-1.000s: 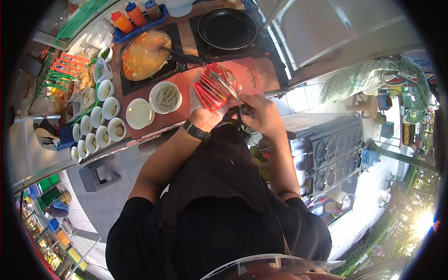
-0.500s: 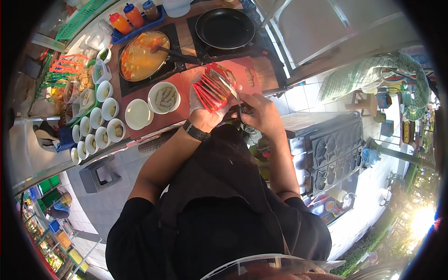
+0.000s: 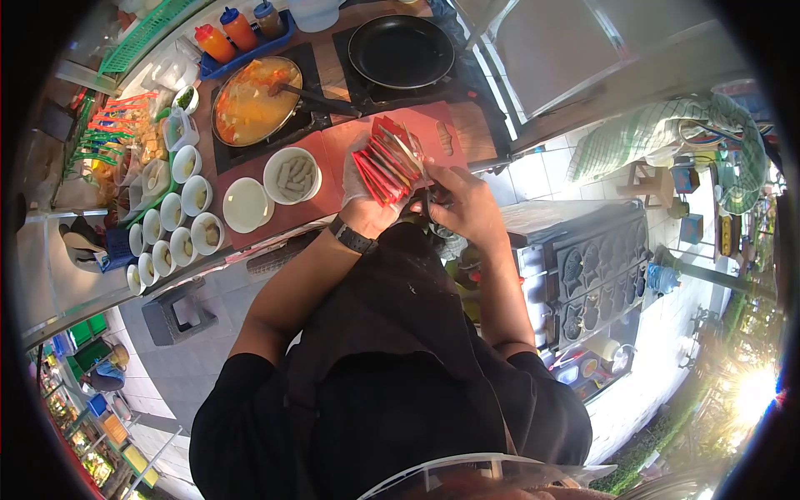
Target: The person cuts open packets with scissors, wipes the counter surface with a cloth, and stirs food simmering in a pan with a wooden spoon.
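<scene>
our left hand (image 3: 369, 214) clasps packets (image 3: 382, 172), fanned seemingly to separate edges | our right hand (image 3: 468, 205) grips blade (image 3: 412, 155) against them

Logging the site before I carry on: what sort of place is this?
Probably an outdoor food stall or street-food kitchen: a filled frying pan sits on a stove beside a black frying pan, squeeze bottles stand in a blue tray, and trees show beyond.

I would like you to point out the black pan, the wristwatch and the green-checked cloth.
Black pan (image 3: 402, 52): head view, bare inside base.
Wristwatch (image 3: 353, 237): head view, dark band.
Green-checked cloth (image 3: 621, 146): head view, left part.
</scene>
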`<state>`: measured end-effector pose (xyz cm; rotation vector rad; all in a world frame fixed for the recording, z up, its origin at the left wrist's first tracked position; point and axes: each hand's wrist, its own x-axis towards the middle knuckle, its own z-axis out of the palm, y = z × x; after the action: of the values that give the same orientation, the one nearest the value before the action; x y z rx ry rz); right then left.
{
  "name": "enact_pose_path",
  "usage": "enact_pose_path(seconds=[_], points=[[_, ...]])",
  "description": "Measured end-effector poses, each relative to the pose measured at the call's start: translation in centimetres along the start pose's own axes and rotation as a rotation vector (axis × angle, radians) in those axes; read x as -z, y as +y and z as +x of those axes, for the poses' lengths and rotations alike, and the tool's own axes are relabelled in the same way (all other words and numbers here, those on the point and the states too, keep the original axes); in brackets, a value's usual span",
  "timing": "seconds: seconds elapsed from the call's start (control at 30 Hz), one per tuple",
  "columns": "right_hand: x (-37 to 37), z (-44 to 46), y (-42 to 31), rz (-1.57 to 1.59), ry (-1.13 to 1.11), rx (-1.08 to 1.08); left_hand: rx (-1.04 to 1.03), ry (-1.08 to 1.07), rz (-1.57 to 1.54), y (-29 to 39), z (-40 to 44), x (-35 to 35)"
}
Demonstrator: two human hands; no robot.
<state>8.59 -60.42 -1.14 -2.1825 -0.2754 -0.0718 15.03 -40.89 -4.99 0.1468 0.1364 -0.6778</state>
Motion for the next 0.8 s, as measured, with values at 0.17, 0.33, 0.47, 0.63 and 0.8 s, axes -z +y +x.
enact_pose_path(seconds=[0.17,0.33,0.47,0.63,0.8], points=[[0.0,0.1,0.3,-0.055,0.001,0.027,-0.035,0.068,0.003,-0.6,0.2,-0.9],[-0.1,-0.1,0.6,-0.124,0.019,0.065,-0.051,0.042,-0.015,-0.5,0.0,-0.6],[-0.2,-0.1,0.7,-0.117,0.037,0.059,-0.055,0.102,0.040,-0.3,0.3,-0.3],[0.1,0.1,0.2,-0.023,0.006,-0.005,-0.005,0.154,0.105,-0.3,0.2,-0.3],[-0.1,0.2,0.7,-0.107,0.020,0.043,-0.032,0.161,0.134,-0.3,0.7,0.6]])
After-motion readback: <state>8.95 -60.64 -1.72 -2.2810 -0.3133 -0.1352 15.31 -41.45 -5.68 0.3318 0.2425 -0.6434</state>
